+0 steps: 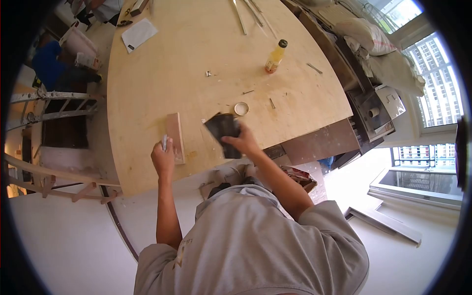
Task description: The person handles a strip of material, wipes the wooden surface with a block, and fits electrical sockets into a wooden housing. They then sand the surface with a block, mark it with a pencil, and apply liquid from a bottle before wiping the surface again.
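Observation:
My left hand [163,156] is closed round a small light-coloured object [164,142], too small to name, beside the left edge of a flat wooden block [175,132]. The block lies on the wooden table [191,93] near its front edge. My right hand [241,141] grips a dark flat piece [223,129], with the thumb over its face; the piece is slightly blurred and is held above the table's front edge. Just beyond it lies a round lid or ring [241,108].
A bottle of yellow liquid [275,56] stands at the back right. Paper [139,35] and metal strips [246,14] lie farther back. Small metal pieces are scattered across the table. A ladder [54,112] and a person in blue [51,66] are at left; sacks [373,37] at right.

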Available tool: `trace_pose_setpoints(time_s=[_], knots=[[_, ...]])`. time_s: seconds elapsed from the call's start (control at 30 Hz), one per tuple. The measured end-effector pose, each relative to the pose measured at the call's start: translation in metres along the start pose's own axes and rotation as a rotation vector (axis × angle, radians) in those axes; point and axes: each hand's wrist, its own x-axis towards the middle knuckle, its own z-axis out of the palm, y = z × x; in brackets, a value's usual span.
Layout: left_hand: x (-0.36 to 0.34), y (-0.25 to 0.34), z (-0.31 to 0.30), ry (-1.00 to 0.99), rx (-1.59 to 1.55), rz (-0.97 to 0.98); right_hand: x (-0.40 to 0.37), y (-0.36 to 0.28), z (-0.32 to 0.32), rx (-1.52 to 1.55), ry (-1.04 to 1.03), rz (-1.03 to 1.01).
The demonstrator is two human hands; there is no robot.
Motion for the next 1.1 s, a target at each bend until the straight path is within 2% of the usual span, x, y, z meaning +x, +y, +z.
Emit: trace_pose_setpoints(time_s=[0.03,0.1,0.13,0.2,0.3,0.4,0.5,0.6,0.7,0.8,0.87,0.97,1.1], knots=[[0.002,0.01,0.003,-0.011,-0.075,-0.015,-0.003,0.0,-0.026,-0.077,0.072,0.006],[0.006,0.037,0.034,-0.109,-0.024,0.176,-0.006,0.014,-0.081,-0.054,0.209,0.018],[0.009,0.052,0.056,-0.164,-0.007,0.26,-0.005,0.031,-0.111,-0.221,0.298,-0.007],[0.034,0.07,0.117,-0.249,0.05,0.362,-0.018,0.026,-0.151,-0.291,0.365,-0.027],[0.055,0.122,0.189,-0.253,0.132,0.486,-0.019,0.057,-0.185,-0.353,0.446,-0.026],[0.084,0.136,0.255,-0.286,0.268,0.583,-0.029,0.032,-0.184,-0.368,0.429,0.018],[0.089,0.147,0.263,-0.293,0.458,0.659,-0.03,0.029,-0.182,-0.393,0.423,0.008],[0.097,0.142,0.26,-0.21,0.5,0.578,-0.032,0.037,-0.184,-0.385,0.425,-0.035],[0.126,0.145,0.223,-0.122,0.44,0.325,-0.03,0.042,-0.189,-0.431,0.42,-0.018],[0.16,0.146,0.187,-0.035,0.543,0.423,-0.028,0.043,-0.189,-0.445,0.414,-0.046],[0.188,0.133,0.179,-0.148,0.682,0.498,-0.028,0.042,-0.188,-0.398,0.425,-0.084],[0.204,0.141,0.172,-0.287,0.829,0.587,-0.028,0.039,-0.188,-0.408,0.405,-0.026],[0.214,0.141,0.173,-0.327,0.883,0.699,-0.03,0.038,-0.185,-0.468,0.435,-0.016]])
